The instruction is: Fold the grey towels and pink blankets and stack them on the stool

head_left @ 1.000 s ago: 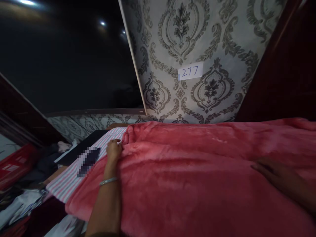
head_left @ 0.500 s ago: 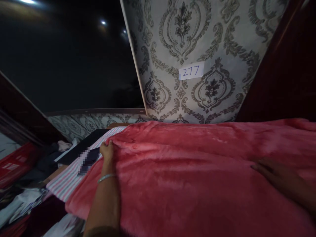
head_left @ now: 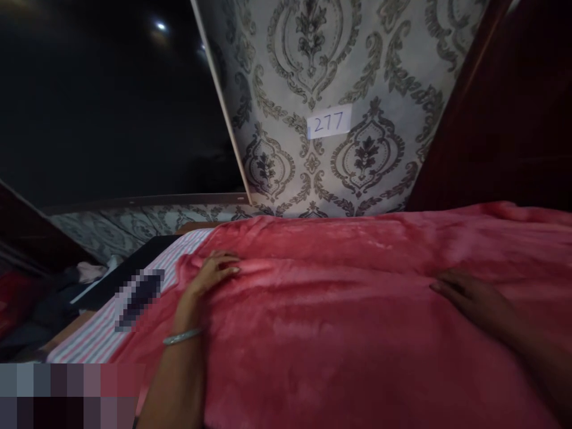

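Note:
A plush red blanket [head_left: 339, 333] spreads across the surface in front of me, with a few soft folds running sideways. My left hand [head_left: 217, 271] rests on its left part, fingers stretched to the right and apart from any grip; a bangle circles that wrist. On the right side my right hand [head_left: 467, 292] lies on the blanket, its fingers extended and dim in the shadow. Past the blanket's left edge a striped pink, white and grey cloth [head_left: 89, 333] shows underneath.
A dark blurred-out object [head_left: 140, 298] lies on the striped cloth. Behind stands a patterned wall [head_left: 308, 161] with a paper label [head_left: 329, 121] reading 277. A large black screen [head_left: 111, 113] fills the upper left, and a dark red panel [head_left: 500, 131] the right.
My left hand has let go of the blanket's left edge and moved right onto its top. My right hand stays on the blanket. The view has shifted slightly.

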`<action>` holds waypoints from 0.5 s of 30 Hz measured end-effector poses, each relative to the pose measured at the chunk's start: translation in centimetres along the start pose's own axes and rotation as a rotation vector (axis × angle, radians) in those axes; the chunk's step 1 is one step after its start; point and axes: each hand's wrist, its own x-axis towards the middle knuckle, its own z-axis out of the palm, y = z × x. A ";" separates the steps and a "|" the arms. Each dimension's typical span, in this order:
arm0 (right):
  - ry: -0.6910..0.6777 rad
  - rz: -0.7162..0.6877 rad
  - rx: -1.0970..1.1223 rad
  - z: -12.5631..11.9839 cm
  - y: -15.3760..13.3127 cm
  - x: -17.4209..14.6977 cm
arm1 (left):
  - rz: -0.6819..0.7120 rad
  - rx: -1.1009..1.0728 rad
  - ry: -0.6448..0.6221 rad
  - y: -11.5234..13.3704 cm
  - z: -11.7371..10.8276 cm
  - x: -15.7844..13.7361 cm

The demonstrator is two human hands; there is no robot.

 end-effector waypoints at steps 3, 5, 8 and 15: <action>-0.024 -0.031 0.090 -0.5 -0.8 0.1 | -0.068 0.027 0.021 -0.1 -0.1 0.4; -0.017 -0.067 0.129 -0.5 -1.2 0.1 | -0.102 0.055 0.093 -0.1 -0.4 0.7; 0.002 -0.090 0.165 -0.5 -1.3 0.2 | -0.088 0.079 0.217 0.2 -0.8 1.0; -0.022 -0.126 0.136 -0.7 -0.5 0.1 | -0.142 0.194 0.245 1.4 -1.0 1.2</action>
